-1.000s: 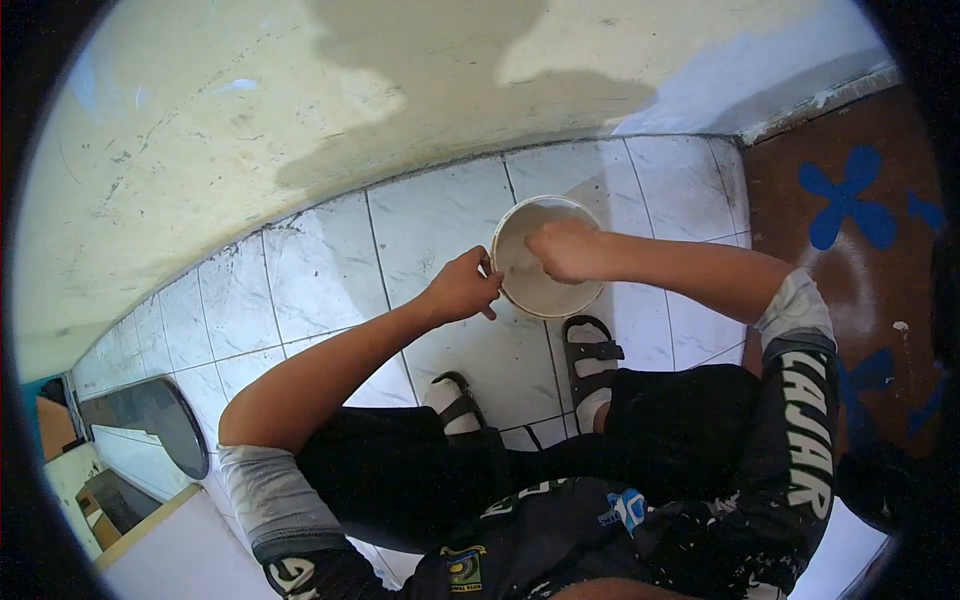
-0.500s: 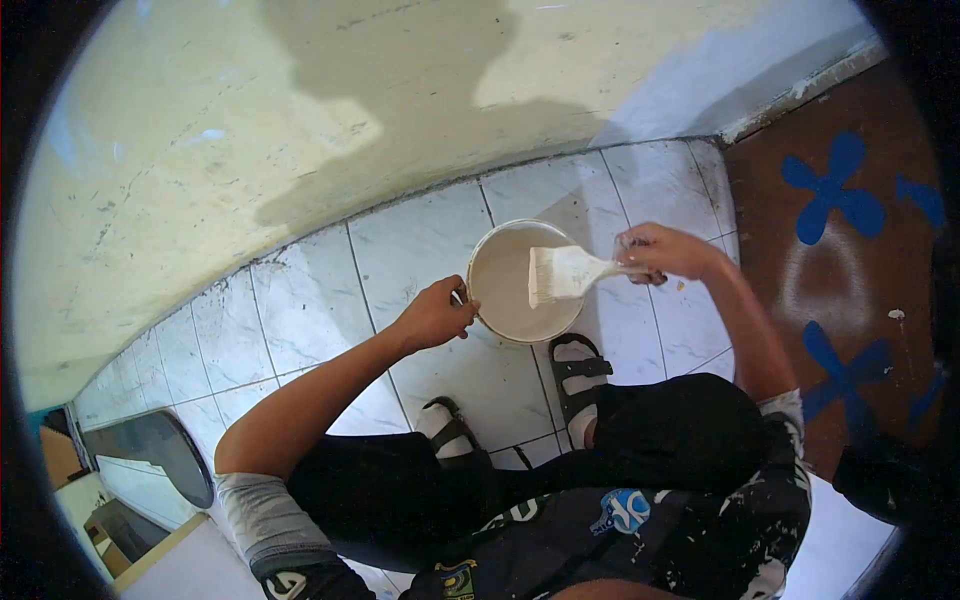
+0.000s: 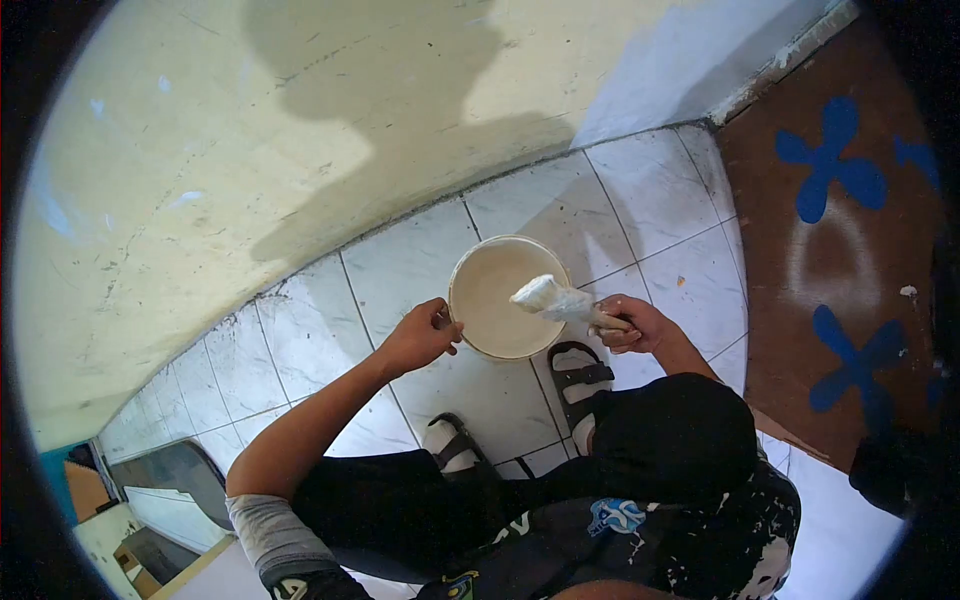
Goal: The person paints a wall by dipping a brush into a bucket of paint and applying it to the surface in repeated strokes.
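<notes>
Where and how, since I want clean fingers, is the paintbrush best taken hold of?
By its slim handle, I'd say, from the person's right, as the right hand does. The paintbrush points its wide, white-coated bristle end left over the bucket, so that side looks messy. Wrap the fingers around the narrow part.
</notes>
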Tool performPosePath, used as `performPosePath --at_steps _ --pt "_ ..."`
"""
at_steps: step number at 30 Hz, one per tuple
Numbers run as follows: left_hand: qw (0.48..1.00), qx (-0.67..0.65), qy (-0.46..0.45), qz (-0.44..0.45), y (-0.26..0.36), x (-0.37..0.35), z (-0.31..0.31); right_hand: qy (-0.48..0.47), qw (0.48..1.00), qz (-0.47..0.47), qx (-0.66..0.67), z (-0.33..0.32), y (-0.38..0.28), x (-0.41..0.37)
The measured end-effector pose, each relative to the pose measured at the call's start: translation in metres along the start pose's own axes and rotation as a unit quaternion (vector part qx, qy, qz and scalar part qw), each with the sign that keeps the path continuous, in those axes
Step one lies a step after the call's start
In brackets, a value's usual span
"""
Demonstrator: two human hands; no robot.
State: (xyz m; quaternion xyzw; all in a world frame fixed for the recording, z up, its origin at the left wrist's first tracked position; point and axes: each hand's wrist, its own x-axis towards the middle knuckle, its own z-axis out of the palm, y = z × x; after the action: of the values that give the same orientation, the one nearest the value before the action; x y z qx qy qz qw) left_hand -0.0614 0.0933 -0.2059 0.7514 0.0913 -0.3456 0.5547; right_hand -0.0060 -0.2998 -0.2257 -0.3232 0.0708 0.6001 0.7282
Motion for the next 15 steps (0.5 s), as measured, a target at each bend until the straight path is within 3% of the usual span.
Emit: performPosePath --at_steps 6,10,12,15 --pt "1.000 0.009 -0.006 0.003 -0.006 0.001 0.000 0.000 0.995 -0.100 0.016 0.004 -0.031 -0.002" --pt "1.000 -0.004 -0.009 0.011 -0.001 -0.002 0.000 0.065 0.946 -0.300 -0.100 0.020 -0.083 -0.007" --pt "1.000 0.004 -0.013 -0.006 0.008 -0.005 0.000 0.099 0.938 -0.303 -0.139 0.009 -0.100 -0.002" --pt "1.000 0.003 -0.014 -0.007 0.009 -0.005 0.001 0.315 0.882 -0.313 -0.157 -0.030 -0.101 0.029"
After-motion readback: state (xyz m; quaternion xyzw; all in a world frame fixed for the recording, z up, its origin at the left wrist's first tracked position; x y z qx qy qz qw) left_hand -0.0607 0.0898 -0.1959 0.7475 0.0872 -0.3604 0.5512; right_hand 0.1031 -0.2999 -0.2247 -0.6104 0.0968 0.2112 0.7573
